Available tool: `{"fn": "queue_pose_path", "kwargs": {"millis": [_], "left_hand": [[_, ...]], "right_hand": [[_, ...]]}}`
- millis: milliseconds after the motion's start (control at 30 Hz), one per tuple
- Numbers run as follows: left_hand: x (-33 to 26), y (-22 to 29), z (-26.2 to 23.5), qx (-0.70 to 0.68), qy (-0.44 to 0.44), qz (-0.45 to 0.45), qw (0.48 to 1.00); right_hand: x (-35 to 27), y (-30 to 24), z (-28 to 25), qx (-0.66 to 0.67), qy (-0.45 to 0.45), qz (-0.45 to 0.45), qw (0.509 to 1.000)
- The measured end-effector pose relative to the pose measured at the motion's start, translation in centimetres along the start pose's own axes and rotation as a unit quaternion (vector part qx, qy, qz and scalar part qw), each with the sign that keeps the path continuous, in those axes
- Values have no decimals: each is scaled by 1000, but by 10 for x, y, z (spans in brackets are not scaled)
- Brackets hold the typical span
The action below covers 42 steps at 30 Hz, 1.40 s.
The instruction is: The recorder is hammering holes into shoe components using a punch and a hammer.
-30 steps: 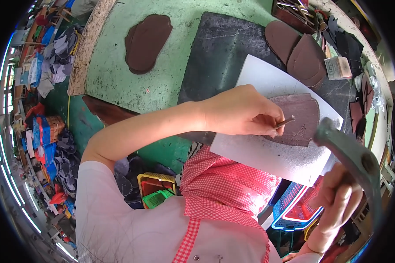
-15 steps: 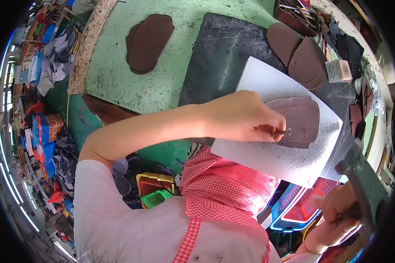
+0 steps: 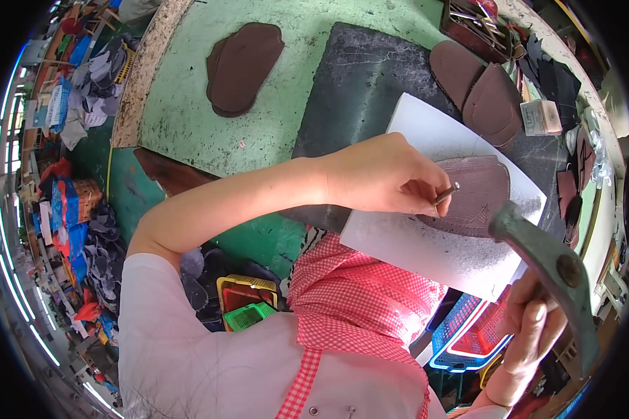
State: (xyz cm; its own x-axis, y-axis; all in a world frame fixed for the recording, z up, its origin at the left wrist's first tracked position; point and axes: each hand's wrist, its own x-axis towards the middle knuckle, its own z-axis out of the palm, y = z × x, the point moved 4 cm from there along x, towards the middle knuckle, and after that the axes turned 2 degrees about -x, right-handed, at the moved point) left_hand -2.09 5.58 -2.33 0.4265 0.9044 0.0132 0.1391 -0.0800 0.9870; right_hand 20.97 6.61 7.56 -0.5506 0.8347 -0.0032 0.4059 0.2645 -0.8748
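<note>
My left hand (image 3: pixel 395 174) pinches a thin metal punch (image 3: pixel 449 194), its end sticking up past my fingers. Under that hand lies a dark brown leather piece (image 3: pixel 479 183) with fine lines and a small mark on it; my fingers cover its left part. The leather rests on a white board (image 3: pixel 426 241). To the right, my right hand (image 3: pixel 534 318) is closed round a hammer, whose grey metal head (image 3: pixel 538 255) is raised close to the leather's right edge. The hammer's handle is mostly hidden by the hand and head.
A black slab (image 3: pixel 349 77) lies beneath the white board on the green table (image 3: pixel 182 91). More brown leather pieces lie at the far left (image 3: pixel 248 66) and far right (image 3: pixel 493 105). A tool box (image 3: pixel 475 28) and a small pale block (image 3: pixel 540 117) stand behind. Baskets (image 3: pixel 461 335) sit below the table.
My right hand has brought the hammer up and left, nearer to the punch. My left hand has shifted slightly up and left, and the punch now tilts more upward.
</note>
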Motion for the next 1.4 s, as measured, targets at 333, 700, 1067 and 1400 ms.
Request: {"fn": "queue_pose_path", "kwargs": {"millis": [333,700,1067,1400], "left_hand": [[-4,-1,-7,-20,29,-5,999],[-3,-1,-4,-8,15,19,1000],[-16,-7,-19,-159,180,2,971],[-14,2,9,-154,154,-67,974]], "right_hand": [[10,6,17,-58,-113,16,992],[-1,8,-15,30,66,-7,997],[26,43,-11,-108,16,108,988],[77,65,5,-277,-11,-64,959]]}}
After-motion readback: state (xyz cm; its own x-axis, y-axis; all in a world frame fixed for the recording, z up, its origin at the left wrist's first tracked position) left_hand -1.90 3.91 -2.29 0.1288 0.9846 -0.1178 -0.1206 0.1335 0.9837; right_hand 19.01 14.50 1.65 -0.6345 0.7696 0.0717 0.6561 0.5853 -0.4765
